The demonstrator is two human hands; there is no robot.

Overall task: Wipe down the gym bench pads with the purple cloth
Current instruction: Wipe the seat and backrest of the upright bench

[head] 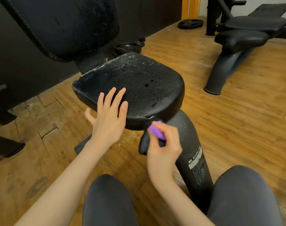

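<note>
Left hand (108, 118) lies flat on the wet seat pad (139, 82); right hand (163, 144) grips purple cloth (157, 130)

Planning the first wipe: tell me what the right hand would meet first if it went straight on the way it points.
Most likely the front edge of the seat pad. The right hand, gripping the purple cloth, points up and forward just below it; depth is unclear, so it might slip underneath.

The left hand (108, 119) lies flat, fingers straight and spread, at the near left edge of the seat pad (139, 84). The right hand (163, 144) hangs just below the near edge, fingers curled round the purple cloth (157, 130). Both forearms are bare.
</note>
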